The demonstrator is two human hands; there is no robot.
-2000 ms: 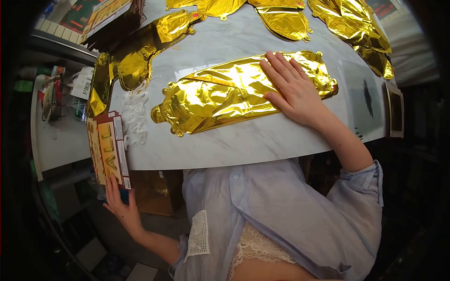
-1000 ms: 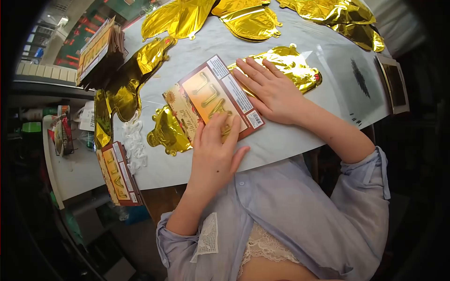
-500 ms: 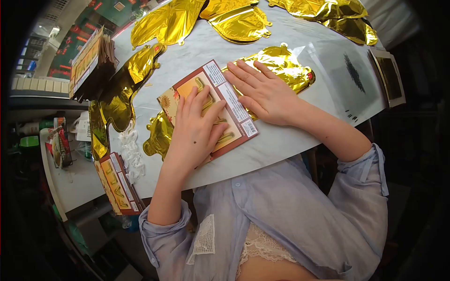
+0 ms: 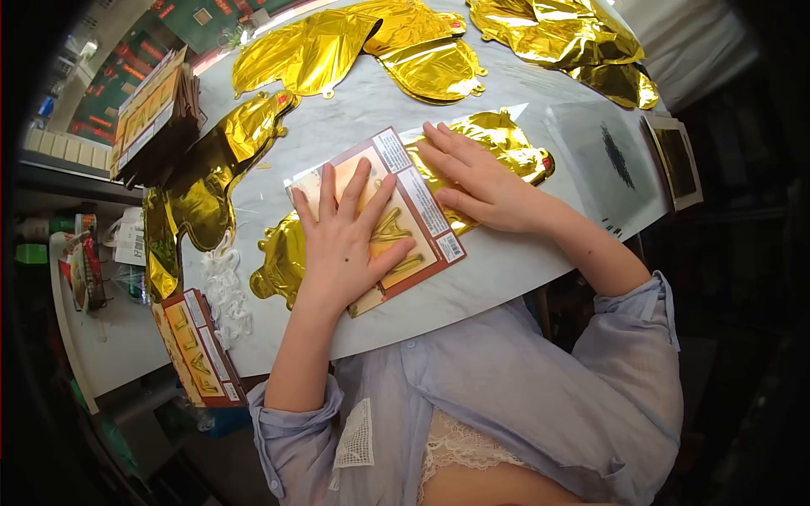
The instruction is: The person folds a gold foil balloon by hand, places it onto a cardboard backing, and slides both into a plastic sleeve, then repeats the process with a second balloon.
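Note:
A printed card (image 4: 422, 245) with a brown border and gold letters lies on a gold foil balloon, tilted on the marble-look table (image 4: 472, 291). Spread flat across the card's left part is my left hand (image 4: 342, 232), fingers apart. My right hand (image 4: 485, 181) rests palm down with outstretched fingers, over the card's upper right edge and the foil beside it. The gold foil balloon (image 4: 506, 143) shows beyond the right hand, and another gold foil part (image 4: 283, 261) sticks out to the left of the card. What lies beneath both palms is hidden.
More gold foil balloons (image 4: 308, 51) lie along the far edge, with one (image 4: 207, 173) at the left. A stack of printed cards (image 4: 156, 118) stands upper left; another stack (image 4: 198, 346) sits lower left by white string (image 4: 226, 287). Clear plastic bags (image 4: 603, 169) lie at the right.
My left hand's fingers have spread wider and lie flatter on the card. My right hand stays near the card's upper edge. The whole view has shifted slightly.

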